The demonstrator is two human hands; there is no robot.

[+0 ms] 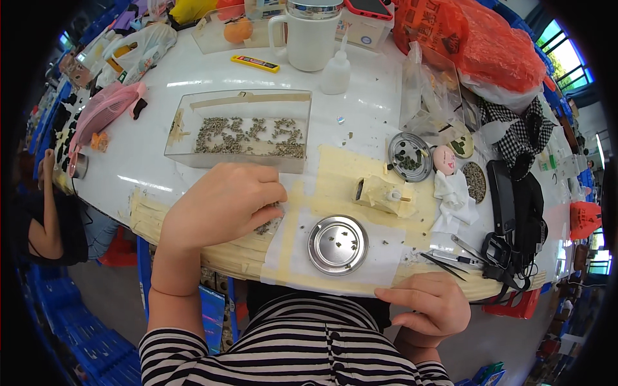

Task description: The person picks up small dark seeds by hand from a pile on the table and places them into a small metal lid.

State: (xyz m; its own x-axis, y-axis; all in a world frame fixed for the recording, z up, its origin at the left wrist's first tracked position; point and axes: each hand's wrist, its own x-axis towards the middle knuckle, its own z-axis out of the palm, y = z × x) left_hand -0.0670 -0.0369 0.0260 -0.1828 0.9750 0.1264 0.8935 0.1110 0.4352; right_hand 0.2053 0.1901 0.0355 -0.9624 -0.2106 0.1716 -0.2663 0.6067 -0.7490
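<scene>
My left hand [225, 204] is over the near table edge, its fingers bent together in a pinch above a small heap of tiny grey-green pieces [266, 226]. Whatever its fingertips hold is hidden or too small to name. To its right, a round metal dish [317, 248] on white paper carries several tiny dark pieces. At the front edge, right of that dish, rests my right hand [432, 303], thumb and forefinger apart with nothing seen between them. Beyond my left hand stands a clear rectangular box [286, 161] with many small grey-green pieces inside.
A taped block [380, 195] sits right of centre. Tweezers [468, 246], a craft knife [454, 257] and black straps [524, 219] lie at right. Farther back are a white mug [312, 42], a squeeze bottle [336, 74] and a yellow cutter [255, 63]. Another person [55, 225] sits at left.
</scene>
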